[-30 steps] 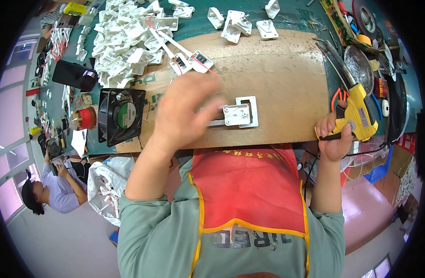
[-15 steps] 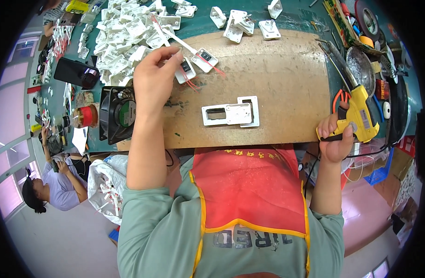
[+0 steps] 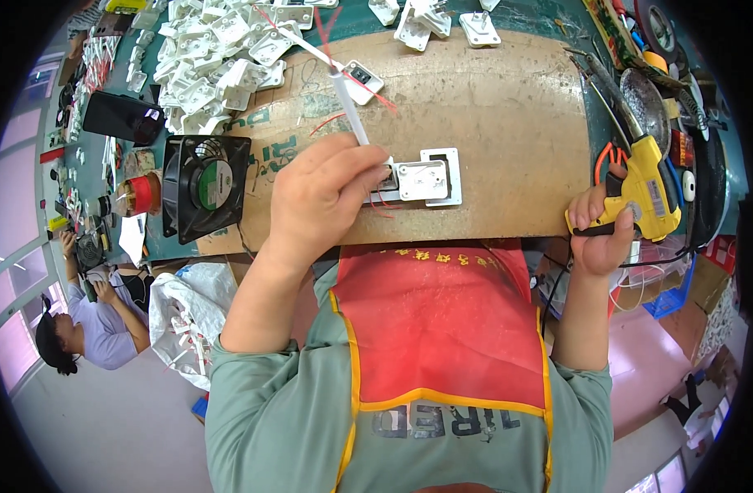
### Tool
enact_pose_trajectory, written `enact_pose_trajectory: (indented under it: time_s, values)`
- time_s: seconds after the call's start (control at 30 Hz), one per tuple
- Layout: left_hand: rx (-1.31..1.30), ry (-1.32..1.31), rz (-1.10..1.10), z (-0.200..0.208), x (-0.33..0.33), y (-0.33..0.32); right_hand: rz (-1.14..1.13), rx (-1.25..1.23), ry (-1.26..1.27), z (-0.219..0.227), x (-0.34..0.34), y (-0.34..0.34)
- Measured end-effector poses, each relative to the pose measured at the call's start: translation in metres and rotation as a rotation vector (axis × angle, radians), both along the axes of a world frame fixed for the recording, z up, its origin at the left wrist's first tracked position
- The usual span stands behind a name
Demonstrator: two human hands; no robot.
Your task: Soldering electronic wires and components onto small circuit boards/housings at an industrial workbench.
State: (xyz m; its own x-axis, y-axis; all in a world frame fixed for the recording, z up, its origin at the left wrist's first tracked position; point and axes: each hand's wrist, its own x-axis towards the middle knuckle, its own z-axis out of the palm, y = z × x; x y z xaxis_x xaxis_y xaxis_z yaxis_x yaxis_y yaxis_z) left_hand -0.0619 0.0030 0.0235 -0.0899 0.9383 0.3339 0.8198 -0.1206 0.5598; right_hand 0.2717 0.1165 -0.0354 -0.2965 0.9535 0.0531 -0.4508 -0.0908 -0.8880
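Observation:
My left hand (image 3: 323,193) is closed, its thumb and fingertips pinching a small part with a black insert (image 3: 388,177); red wires trail from it. A white tube (image 3: 350,107) with red wires at its far end rises from that grip. The fingers meet over the left end of a white plastic frame (image 3: 422,181), which lies on the brown board and seats inside a larger white bracket (image 3: 452,177). At the right, my right hand (image 3: 598,226) wraps round the handle of a yellow soldering gun (image 3: 643,193), its metal tip pointing up and away.
A similar white part (image 3: 362,80) with red wires lies beyond on the board (image 3: 491,107). White plastic housings (image 3: 220,66) are heaped at the far left. A black fan (image 3: 206,187) and a phone (image 3: 123,118) stand left. A metal pan (image 3: 642,103) lies beneath the gun. Another person (image 3: 97,320) sits far left.
My left hand has come nearer and to the right, bringing one wired part from beside its twin to the white frame. My right hand still grips the soldering gun.

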Motion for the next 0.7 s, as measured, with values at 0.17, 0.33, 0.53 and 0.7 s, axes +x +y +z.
enact_pose_trajectory:
  time_s: [0.17, 0.33, 0.53, 0.7]
  values:
    - [-0.036, 0.058, -0.044, 0.0, -0.005, -0.003, 0.023, 0.0, -0.013, -0.001, 0.0, 0.0]
    - [-0.055, 0.08, -0.066, 0.008, -0.003, -0.005, 0.048, 0.001, -0.01, 0.0, 0.002, -0.001]
    - [0.049, 0.186, -0.236, -0.006, -0.014, -0.03, 0.012, -0.013, -0.01, 0.001, 0.0, 0.0]
    - [-0.032, 0.302, -0.32, -0.013, -0.001, -0.034, 0.039, 0.013, -0.017, 0.001, 0.0, 0.0]
